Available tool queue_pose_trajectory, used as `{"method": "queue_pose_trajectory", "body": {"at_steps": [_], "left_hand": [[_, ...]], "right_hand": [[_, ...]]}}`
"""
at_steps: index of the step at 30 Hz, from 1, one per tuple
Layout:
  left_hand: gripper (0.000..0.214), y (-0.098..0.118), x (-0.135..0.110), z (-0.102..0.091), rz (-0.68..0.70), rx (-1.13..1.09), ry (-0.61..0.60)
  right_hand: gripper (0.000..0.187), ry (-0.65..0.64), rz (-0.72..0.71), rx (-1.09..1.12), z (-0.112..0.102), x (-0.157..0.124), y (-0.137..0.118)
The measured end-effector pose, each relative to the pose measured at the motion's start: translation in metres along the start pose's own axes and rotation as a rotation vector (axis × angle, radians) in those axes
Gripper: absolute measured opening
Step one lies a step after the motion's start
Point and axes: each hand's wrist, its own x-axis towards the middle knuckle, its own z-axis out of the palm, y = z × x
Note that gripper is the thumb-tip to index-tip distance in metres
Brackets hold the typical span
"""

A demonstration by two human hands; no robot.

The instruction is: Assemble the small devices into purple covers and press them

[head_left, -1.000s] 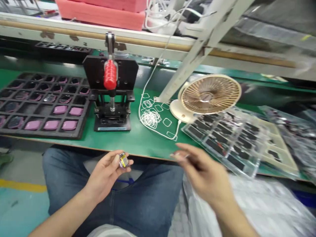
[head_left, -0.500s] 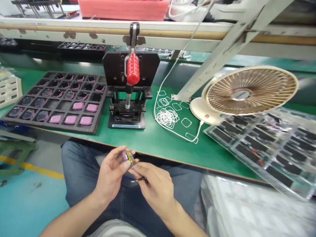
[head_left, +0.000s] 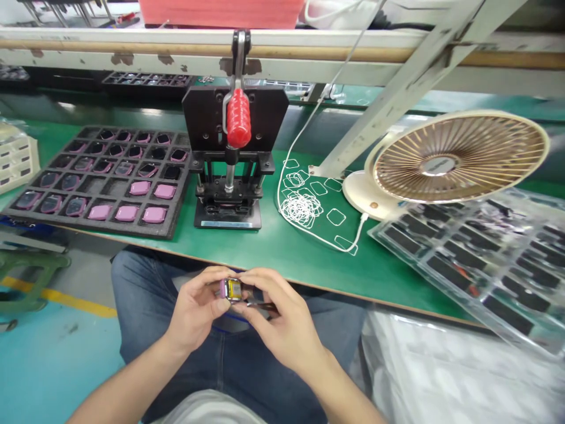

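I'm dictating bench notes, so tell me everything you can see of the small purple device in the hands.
The small purple device shows a purple shell on its left and an exposed inside: a grey block with yellow around it, plus dark and whitish edging. Its material is unclear. The left hand grips it above the lap, just short of the green bench. The right hand meets its right side; exact contact is hard to tell.

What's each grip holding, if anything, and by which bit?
The left grip holds a small purple smartwatch case by its edges. The right grip holds a slim dark item; exactly which part is pinched can't be told.
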Motion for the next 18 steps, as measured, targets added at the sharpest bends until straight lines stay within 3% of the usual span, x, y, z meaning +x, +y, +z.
{"method": "queue_pose_trajectory", "body": {"at_steps": [7, 11, 13, 15, 18], "left_hand": [[0.031, 0.001, -0.001, -0.002, 0.033, 0.094, 0.007], [0.04, 0.001, -0.009, 0.0, -0.191, 0.078, 0.075], [0.041, -0.001, -0.013, -0.002, -0.34, 0.066, 0.091], [0.041, -0.004, -0.015, -0.006, -0.474, 0.12, 0.1], [0.048, -0.015, -0.018, -0.012, -0.603, 0.205, 0.123]], "right_hand": [[0.03, 0.059, 0.106, 0.105, 0.009, -0.003, 0.001], [0.027, 0.076, 0.114, -0.046, -0.001, -0.028, -0.013], [0.021, 0.105, 0.162, -0.176, -0.019, -0.055, -0.013], [0.041, 0.229, 0.322, -0.391, -0.051, -0.093, -0.005], [0.065, 0.504, 0.684, -0.734, -0.128, -0.164, 0.015]]}}
